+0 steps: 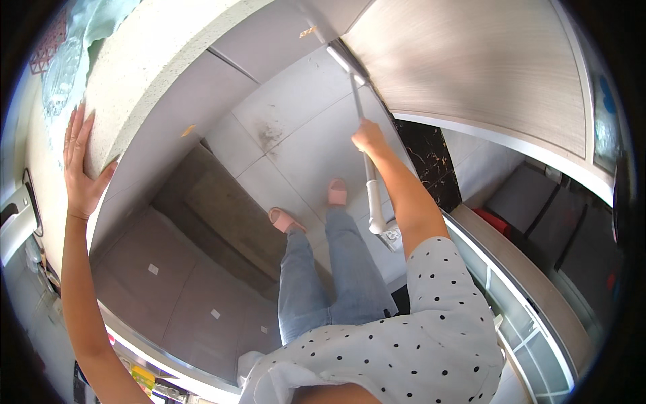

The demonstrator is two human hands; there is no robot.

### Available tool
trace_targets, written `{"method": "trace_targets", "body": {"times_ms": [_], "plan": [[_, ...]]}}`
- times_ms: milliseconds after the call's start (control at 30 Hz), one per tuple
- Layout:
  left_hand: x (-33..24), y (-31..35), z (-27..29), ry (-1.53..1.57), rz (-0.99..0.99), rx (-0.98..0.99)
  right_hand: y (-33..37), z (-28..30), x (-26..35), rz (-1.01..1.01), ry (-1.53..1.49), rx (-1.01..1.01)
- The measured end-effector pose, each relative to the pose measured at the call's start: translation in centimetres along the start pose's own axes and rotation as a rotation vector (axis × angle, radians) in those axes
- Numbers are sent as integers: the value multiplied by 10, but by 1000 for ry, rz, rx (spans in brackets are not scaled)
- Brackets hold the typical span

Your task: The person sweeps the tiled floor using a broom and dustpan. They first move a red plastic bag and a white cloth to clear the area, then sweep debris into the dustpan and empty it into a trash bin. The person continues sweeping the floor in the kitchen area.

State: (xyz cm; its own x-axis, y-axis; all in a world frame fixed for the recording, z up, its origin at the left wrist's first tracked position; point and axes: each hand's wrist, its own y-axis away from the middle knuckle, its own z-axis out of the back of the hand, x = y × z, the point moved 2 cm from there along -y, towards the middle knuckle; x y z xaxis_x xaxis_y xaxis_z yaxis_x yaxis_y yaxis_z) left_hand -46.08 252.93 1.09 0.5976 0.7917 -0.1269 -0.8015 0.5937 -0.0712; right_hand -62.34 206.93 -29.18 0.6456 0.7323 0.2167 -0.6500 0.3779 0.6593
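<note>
My right hand (369, 138) is wrapped round a long white-and-grey pole (373, 195) that slants across the floor. The pole's near end bends beside a pale grey, flat piece (392, 237) on the floor; whether this is its head I cannot tell. A white sleeve-like part (346, 65) lies along its far stretch, close to the wooden cabinet panel. My left hand (82, 172) rests on the edge of a cream speckled countertop (145, 81), thumb spread from the fingers. Next to its fingertips lies a crumpled, pale blue-green plastic bag (84, 47).
Grey floor tiles (296, 114) carry a dark smudge (269, 135). Grey cabinet fronts (195, 269) and a dark recess (222, 209) stand left of my pink slippers (286, 221). To the right are a wooden panel (471, 60), black marbled strip (431, 155) and glass-paned door (518, 323).
</note>
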Motion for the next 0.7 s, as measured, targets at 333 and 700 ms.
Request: {"method": "trace_targets", "body": {"times_ms": [333,700], "plan": [[3,0,0,83,-36,-22,8,-42,31,135,262,68],[11,10,2,33,-38,-55,116,-22,22,444,310,294]]}}
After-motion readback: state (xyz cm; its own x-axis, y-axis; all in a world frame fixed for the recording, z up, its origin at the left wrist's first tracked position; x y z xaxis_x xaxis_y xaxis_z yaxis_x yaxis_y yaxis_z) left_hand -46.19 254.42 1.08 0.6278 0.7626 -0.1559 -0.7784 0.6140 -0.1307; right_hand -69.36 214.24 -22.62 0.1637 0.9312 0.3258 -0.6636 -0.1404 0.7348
